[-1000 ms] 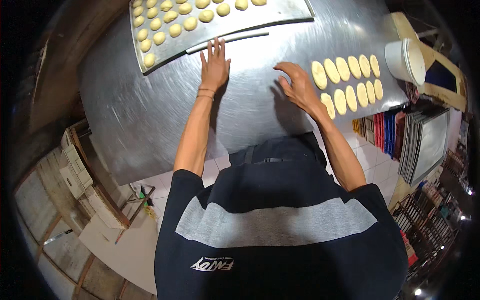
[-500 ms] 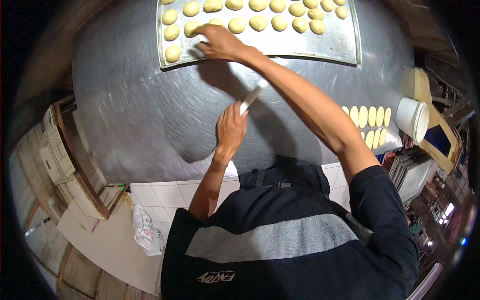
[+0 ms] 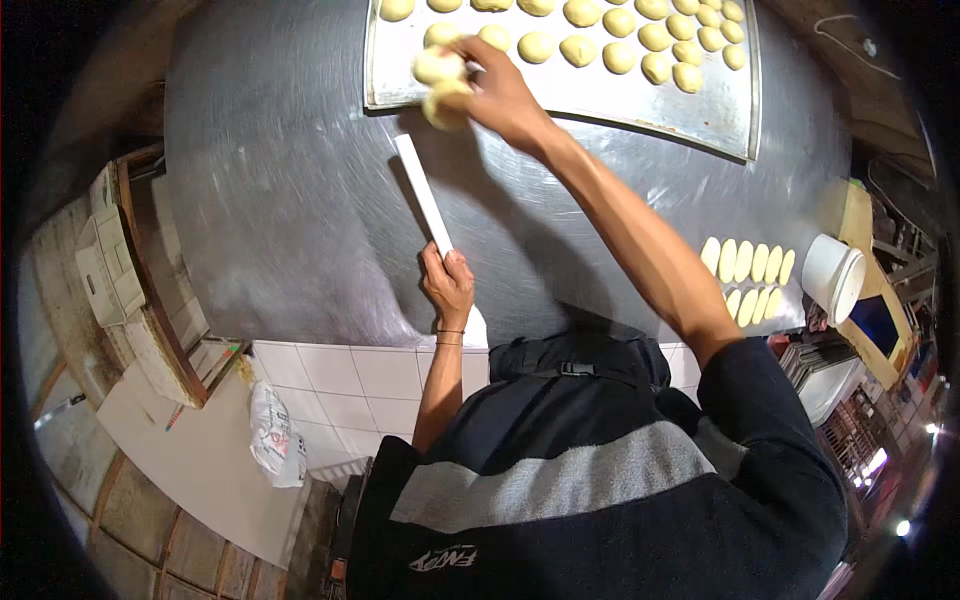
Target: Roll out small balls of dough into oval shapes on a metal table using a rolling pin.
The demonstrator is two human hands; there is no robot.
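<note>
My right hand [image 3: 507, 97] is closed round two pale yellow dough balls, one dough ball [image 3: 438, 66] at the fingertips and another dough ball [image 3: 447, 106] by the thumb, both slightly blurred. It hovers at the near left corner of a metal baking tray [image 3: 640, 115], where several more dough balls [image 3: 578, 51] lie in rows. Nearer my body, my left hand [image 3: 448, 282] grips one end of a slim white rolling pin [image 3: 424, 195]. The pin's free end points away from me, just below the held dough.
All this happens on a steel worktable [image 3: 270, 200]. Flattened dough ovals [image 3: 743, 262] lie in two rows at its right side, beside a white lidded tub [image 3: 833, 278]. A white plastic bag [image 3: 270, 430] is beyond the near left edge, and a wooden frame [image 3: 160, 290] stands at the left.
My right hand has picked up two dough balls and brought them to the tray's near edge. In my left hand the rolling pin has swung from pointing right to pointing slightly left.
</note>
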